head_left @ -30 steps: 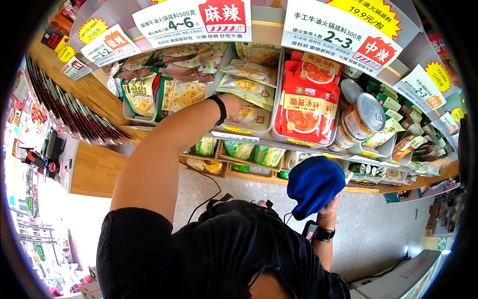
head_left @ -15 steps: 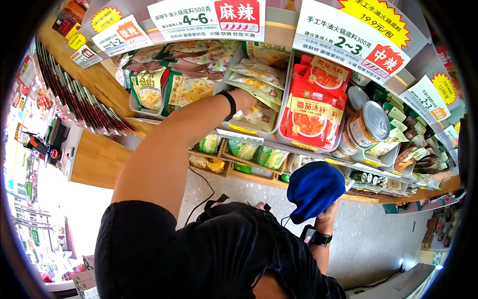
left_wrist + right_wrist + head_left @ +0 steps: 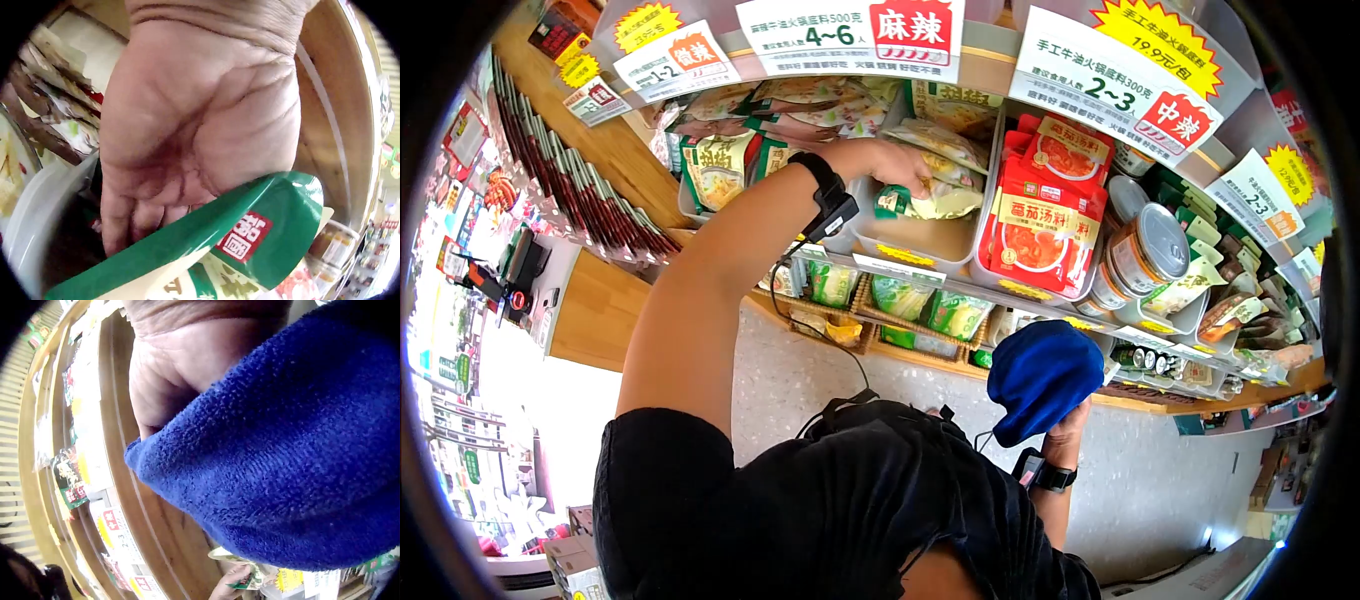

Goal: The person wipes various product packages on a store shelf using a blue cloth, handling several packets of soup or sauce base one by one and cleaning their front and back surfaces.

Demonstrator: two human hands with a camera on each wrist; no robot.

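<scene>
My left hand (image 3: 885,165) reaches into a light plastic bin (image 3: 940,243) on the shelf and holds a cream-and-green food packet (image 3: 945,203) tilted at the front of a stack. In the left wrist view the packet's green top edge (image 3: 275,231), with a red square label, crosses in front of the fingers, whose ends are hidden. More cream packets (image 3: 943,145) lie behind it in the bin. Lower right, my right hand (image 3: 1068,422) grips a blue cloth (image 3: 1045,380). The plush cloth hides most of its fingers in the right wrist view.
Red tomato soup-base packets (image 3: 1036,235) fill the neighbouring bin, with tins (image 3: 1148,245) to their right. Large price cards (image 3: 1115,85) overhang the bins. Below are baskets of green-and-white bags (image 3: 897,297). A black cable (image 3: 785,330) hangs from the left wrist.
My left hand has drawn up and back from the bin's front, bringing the packet from lying flat to tilted; the bin's floor now shows. The right hand keeps the blue cloth.
</scene>
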